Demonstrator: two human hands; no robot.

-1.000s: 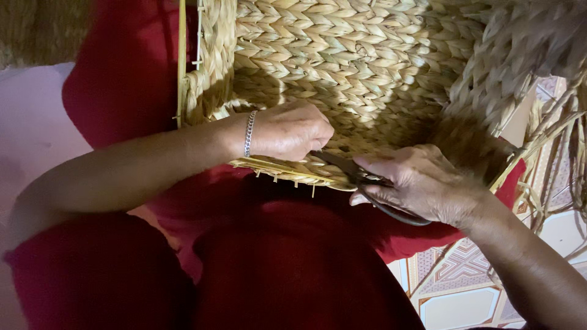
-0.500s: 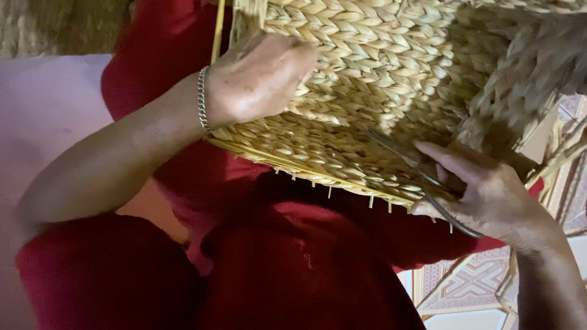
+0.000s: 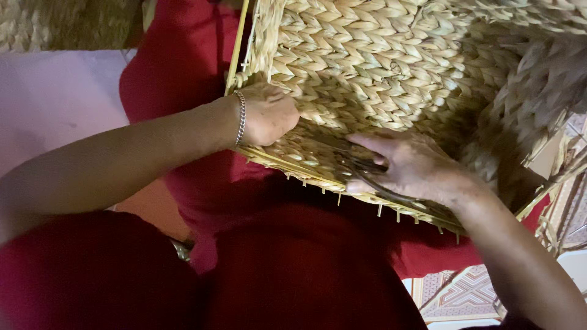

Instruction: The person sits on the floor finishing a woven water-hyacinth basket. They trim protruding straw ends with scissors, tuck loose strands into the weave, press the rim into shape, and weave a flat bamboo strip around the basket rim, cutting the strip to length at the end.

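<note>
A large woven straw basket (image 3: 391,67) rests on my lap, its braided side facing me. My left hand (image 3: 268,113), with a silver bracelet at the wrist, grips the basket's near left corner by the rim. My right hand (image 3: 411,165) lies on the weave near the lower rim and holds dark metal scissors (image 3: 361,168), blades pointing left along the weave. Short cut stalk ends stick out along the lower rim (image 3: 342,189).
My legs in red cloth (image 3: 293,263) fill the lower view. A pale pink surface (image 3: 55,104) lies at left, another woven piece (image 3: 67,21) at top left. Patterned floor tiles (image 3: 458,293) and loose straw strands (image 3: 568,177) sit at right.
The basket has shifted on my lap. My left hand dropped from the upper weave back to the corner rim. My right hand with the scissors moved left along the lower rim.
</note>
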